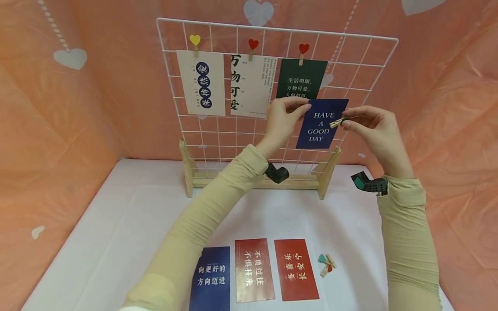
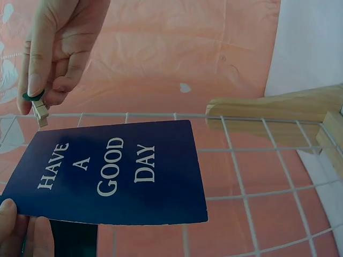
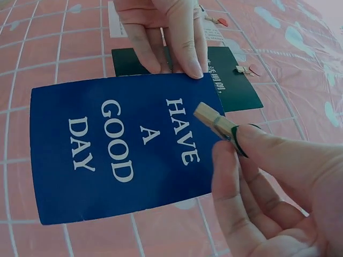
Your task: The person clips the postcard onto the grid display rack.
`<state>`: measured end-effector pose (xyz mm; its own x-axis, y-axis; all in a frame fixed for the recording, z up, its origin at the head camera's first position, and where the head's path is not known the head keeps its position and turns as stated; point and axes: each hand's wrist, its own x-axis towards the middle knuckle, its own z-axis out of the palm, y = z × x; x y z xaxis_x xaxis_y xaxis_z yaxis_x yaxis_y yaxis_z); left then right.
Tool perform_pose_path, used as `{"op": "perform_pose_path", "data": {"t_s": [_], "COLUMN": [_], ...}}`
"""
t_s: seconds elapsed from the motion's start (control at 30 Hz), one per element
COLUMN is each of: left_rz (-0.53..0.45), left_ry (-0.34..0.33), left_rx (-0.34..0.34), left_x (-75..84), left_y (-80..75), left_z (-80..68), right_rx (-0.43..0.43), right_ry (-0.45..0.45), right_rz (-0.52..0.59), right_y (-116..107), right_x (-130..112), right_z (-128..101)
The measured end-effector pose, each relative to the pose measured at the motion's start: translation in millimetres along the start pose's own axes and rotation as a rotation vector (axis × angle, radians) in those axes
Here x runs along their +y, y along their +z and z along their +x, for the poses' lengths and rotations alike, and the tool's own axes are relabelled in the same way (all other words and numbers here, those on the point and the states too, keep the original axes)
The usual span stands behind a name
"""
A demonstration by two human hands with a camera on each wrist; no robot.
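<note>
A white wire grid (image 1: 350,86) stands on a wooden base (image 1: 256,181) at the back of the table. My left hand (image 1: 285,112) pinches the top left corner of a blue card (image 1: 322,124) reading HAVE A GOOD DAY and holds it against the grid. In the left wrist view the blue card (image 2: 115,171) lies flat on the wires. My right hand (image 1: 363,123) pinches a small wooden clothespin (image 1: 337,122) at the card's upper right edge. The right wrist view shows the clothespin (image 3: 215,122) with a green head, its tip over the blue card (image 3: 118,144).
Three cards hang on the grid from heart clips: a cream one (image 1: 201,82), a white one (image 1: 249,86) and a green one (image 1: 301,77). On the white table (image 1: 116,224) lie a blue card (image 1: 210,278), two red cards (image 1: 253,270) (image 1: 296,270) and spare clothespins (image 1: 327,264).
</note>
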<state>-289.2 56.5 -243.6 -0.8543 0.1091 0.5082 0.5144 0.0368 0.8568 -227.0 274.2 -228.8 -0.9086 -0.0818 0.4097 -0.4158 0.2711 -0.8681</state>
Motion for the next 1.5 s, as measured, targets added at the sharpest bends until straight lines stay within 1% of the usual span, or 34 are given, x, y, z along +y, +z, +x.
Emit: {"op": "perform_pose_path", "data": {"t_s": [0.13, 0.23, 0.33, 0.4, 0.5, 0.57, 0.73, 0.87, 0.93, 1.0, 1.1, 1.2, 1.3, 1.37, 1.43, 1.5], "left_rz": [0.019, 0.064, 0.08, 0.082, 0.07, 0.067, 0.049, 0.046, 0.043, 0.053, 0.092, 0.13, 0.137, 0.136, 0.141, 0.147], "left_ry": [0.004, 0.019, 0.043, 0.059, 0.081, 0.091, 0.084, 0.08, 0.085, 0.094, 0.113, 0.123, 0.122, 0.117, 0.114, 0.112], "left_rx": [0.007, 0.004, 0.0, 0.001, 0.004, 0.005, 0.003, 0.008, 0.008, 0.006, 0.001, -0.002, 0.003, 0.009, 0.014, 0.017], "left_x": [5.3, 12.1, 17.0, 18.9, 20.3, 20.9, 22.0, 23.9, 25.8, 28.2, 32.1, 35.2, 37.0, 37.8, 38.4, 39.2], "left_y": [1.2, 1.6, 3.8, 5.7, 8.5, 10.0, 12.7, 14.6, 15.6, 16.6, 17.7, 18.9, 20.1, 20.6, 21.1, 21.7], "left_z": [6.9, 11.6, 16.1, 18.3, 20.7, 22.3, 25.5, 29.2, 31.6, 33.8, 36.3, 38.0, 39.5, 40.5, 41.3, 41.8], "right_rx": [0.018, 0.03, 0.051, 0.064, 0.075, 0.085, 0.106, 0.131, 0.148, 0.161, 0.179, 0.192, 0.202, 0.21, 0.223, 0.239], "right_ry": [-0.016, -0.031, -0.066, -0.09, -0.12, -0.132, -0.144, -0.165, -0.183, -0.203, -0.239, -0.269, -0.29, -0.296, -0.302, -0.31], "right_rz": [-0.058, -0.077, -0.07, -0.042, -0.013, -0.014, -0.036, -0.123, -0.185, -0.214, -0.226, -0.206, -0.159, -0.148, -0.167, -0.213], "right_y": [-2, -4, -5, -5, -6, -8, -10, -11, -11, -11, -10, -9, -9, -10, -10, -11], "right_x": [-6, -12, -17, -20, -22, -23, -24, -27, -30, -34, -41, -50, -56, -58, -60, -61], "right_z": [6, 12, 17, 20, 25, 27, 30, 33, 36, 38, 41, 44, 48, 50, 53, 55]}}
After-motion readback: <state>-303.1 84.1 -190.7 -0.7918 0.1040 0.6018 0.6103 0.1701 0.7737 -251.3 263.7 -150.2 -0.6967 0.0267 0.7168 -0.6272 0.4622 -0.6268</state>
